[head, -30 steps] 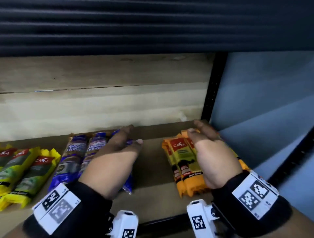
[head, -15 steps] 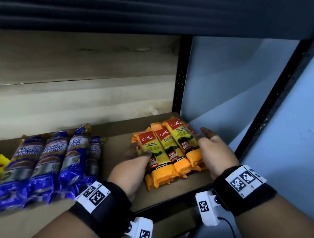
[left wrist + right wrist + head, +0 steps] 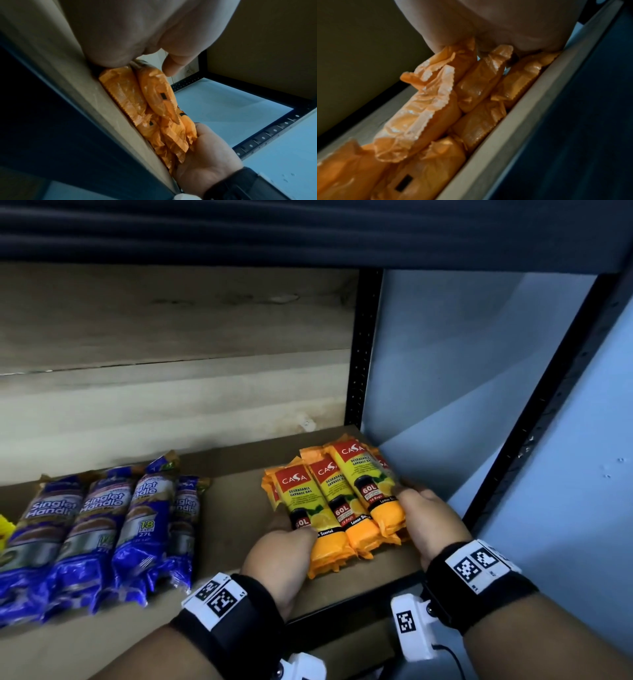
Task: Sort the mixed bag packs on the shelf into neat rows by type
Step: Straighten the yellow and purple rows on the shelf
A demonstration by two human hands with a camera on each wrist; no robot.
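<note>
So both hands are squeezing the same bundle here: the orange packs [image 3: 337, 501], the CASA degradable garbage bag ones, sit in a tight cluster at the right end of the shelf [image 3: 226, 525], close to the black upright post [image 3: 359, 364]. The left hand [image 3: 279, 554] is on the bundle's left side near the front, thumb curled over the top of the nearest pack, and in the left wrist view you can see that thumb hooked above the crinkled orange ends. The right hand [image 3: 431, 525] is pressed against the right side with its fingers wrapped around the far edge of the outer pack, so the whole stack is clamped between the two palms. From the right wrist view it's at least two layers deep, packs lying on packs, resting on the shelf board. Off to the left, well apart from the orange lot, the blue packs [image 3: 102, 529] marked Singlet Handle lie side by side in a row, and a sliver of a yellow pack [image 3: 5, 530] pokes in at the far left edge.
</note>
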